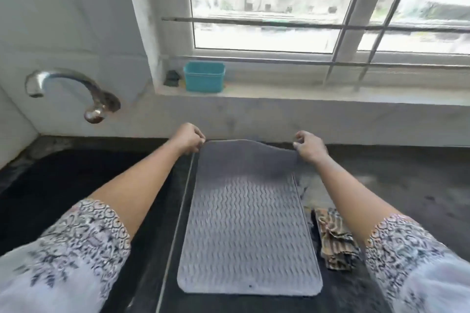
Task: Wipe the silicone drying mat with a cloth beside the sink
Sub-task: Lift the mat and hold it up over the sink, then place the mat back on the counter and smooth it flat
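Two hands, left hand (189, 138) and right hand (309, 146), fingers pinched on far corners of grey mat (249, 231); dark bench (407, 185), folded cloth (335, 241), barred window (279, 7), tap (73, 89).

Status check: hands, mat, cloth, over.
Left hand and right hand pinch mat far corners, far edge lifted. Cloth untouched right of mat. Nothing on mat.

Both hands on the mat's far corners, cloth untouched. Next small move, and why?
Probably lower the far edge flat. The left hand and right hand pinch the mat by its far corners, that end lifted and bowed; the cloth lies folded beside it, so wiping needs a free hand.
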